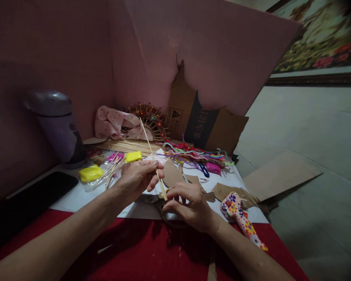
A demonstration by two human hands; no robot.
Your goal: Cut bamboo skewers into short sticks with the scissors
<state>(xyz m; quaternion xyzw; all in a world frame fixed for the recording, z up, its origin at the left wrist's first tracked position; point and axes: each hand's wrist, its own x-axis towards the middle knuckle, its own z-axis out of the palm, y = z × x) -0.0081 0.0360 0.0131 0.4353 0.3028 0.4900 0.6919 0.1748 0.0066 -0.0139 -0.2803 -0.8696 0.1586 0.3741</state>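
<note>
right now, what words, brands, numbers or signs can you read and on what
No words or numbers are legible.
Cardboard, left: a dark triangle sign; its inner mark and the print below are too small.
Cardboard, dark band: pale characters, too blurred to read.

A torn, jagged sheet of brown cardboard (221, 127) bears a black triangular sign (176, 114) inside a thin outline. Pale characters (199, 125) on its dark blue stripe (195, 113) are too blurred to read.

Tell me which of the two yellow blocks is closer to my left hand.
The yellow block just beyond your left hand; the other yellow block sits farther left, nearer the tumbler.
</note>
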